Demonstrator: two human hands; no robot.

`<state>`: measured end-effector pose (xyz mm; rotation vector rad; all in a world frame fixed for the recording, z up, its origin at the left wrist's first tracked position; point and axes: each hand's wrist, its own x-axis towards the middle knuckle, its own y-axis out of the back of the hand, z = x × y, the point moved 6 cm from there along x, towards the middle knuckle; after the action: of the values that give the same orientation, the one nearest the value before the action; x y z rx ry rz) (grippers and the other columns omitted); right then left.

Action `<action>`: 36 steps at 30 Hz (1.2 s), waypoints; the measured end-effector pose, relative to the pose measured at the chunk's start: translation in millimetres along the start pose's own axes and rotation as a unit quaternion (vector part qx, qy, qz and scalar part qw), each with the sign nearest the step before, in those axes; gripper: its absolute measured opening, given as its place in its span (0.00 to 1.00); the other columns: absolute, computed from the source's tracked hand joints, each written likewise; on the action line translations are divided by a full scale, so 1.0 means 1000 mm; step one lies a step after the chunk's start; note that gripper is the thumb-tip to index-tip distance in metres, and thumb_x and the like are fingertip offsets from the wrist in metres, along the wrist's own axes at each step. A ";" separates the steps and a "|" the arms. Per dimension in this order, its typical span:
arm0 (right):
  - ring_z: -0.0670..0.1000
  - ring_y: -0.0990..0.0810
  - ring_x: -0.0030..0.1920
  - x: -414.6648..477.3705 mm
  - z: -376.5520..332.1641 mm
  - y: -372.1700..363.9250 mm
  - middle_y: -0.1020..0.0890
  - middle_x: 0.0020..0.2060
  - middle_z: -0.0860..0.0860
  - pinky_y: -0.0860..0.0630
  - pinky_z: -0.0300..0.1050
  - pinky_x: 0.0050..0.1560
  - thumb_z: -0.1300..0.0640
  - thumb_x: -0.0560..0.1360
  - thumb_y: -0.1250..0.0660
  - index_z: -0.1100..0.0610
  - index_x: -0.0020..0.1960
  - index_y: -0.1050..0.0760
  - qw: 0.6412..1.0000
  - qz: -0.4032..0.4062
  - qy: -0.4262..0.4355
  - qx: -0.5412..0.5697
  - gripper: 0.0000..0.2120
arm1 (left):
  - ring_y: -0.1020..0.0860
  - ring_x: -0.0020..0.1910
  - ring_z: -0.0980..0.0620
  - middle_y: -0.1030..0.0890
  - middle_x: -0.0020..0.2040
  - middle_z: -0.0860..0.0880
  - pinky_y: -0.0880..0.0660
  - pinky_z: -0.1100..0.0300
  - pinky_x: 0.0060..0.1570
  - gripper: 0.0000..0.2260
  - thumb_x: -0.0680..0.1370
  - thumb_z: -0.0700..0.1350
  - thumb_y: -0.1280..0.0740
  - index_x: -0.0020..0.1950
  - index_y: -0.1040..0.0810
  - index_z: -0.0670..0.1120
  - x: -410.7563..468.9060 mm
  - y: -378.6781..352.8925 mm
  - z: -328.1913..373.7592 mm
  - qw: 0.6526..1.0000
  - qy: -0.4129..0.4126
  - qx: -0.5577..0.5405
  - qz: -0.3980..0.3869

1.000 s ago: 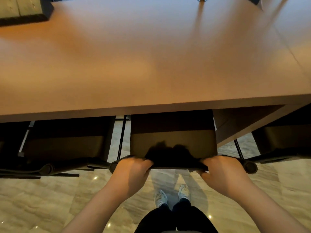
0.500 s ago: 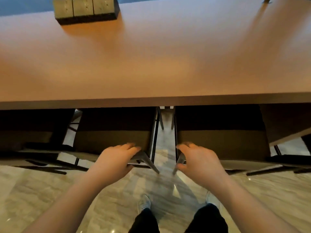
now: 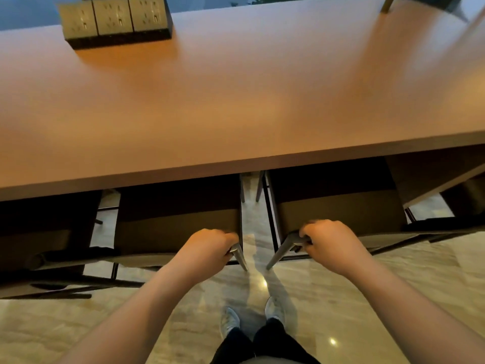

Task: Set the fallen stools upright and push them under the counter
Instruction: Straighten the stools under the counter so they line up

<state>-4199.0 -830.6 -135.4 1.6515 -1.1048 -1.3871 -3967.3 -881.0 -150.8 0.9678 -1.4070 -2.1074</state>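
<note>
Beneath the wooden counter (image 3: 236, 101), our left hand (image 3: 207, 248) and right hand (image 3: 330, 245) curl fingers around two dark, upright stools' corners: left stool (image 3: 178, 227), right stool (image 3: 341, 208).

This looks like an office lounge or shared work bar. A long wooden tabletop (image 3: 236, 95) carries a built-in block of power sockets (image 3: 115, 19), the kind fitted for plugging in laptops. Dark upholstered stools (image 3: 178, 227) line up beneath it, and the polished marble floor (image 3: 78, 324) reflects ceiling lights.
</note>
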 end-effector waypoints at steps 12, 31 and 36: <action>0.54 0.23 0.37 0.007 -0.004 -0.001 0.22 0.41 0.50 0.31 0.45 0.31 0.61 0.74 0.36 0.53 0.46 0.21 0.999 0.036 -0.001 0.033 0.07 | 0.24 0.37 0.54 0.22 0.44 0.55 0.25 0.60 0.36 0.06 0.76 0.48 0.31 0.52 0.24 0.55 0.030 0.005 0.013 0.999 0.031 -0.009 0.017; 0.53 0.24 0.33 0.012 0.003 -0.003 0.21 0.36 0.49 0.33 0.43 0.28 0.59 0.75 0.35 0.50 0.45 0.24 0.997 0.049 0.022 0.057 0.04 | 0.23 0.36 0.50 0.21 0.39 0.52 0.22 0.52 0.36 0.09 0.74 0.47 0.30 0.52 0.27 0.55 0.022 0.009 0.011 0.989 0.139 -0.040 -0.002; 0.49 0.26 0.31 0.010 0.007 -0.002 0.23 0.33 0.46 0.39 0.41 0.25 0.57 0.74 0.35 0.47 0.43 0.25 0.996 0.063 0.022 0.060 0.05 | 0.24 0.34 0.50 0.22 0.37 0.52 0.29 0.57 0.29 0.09 0.74 0.47 0.30 0.50 0.28 0.55 0.020 0.009 0.011 0.990 0.134 -0.040 0.009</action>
<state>-4204.9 -838.5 -142.5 1.6561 -1.2664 -1.2200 -3989.3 -891.7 -146.4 1.1508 -1.1847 -1.9202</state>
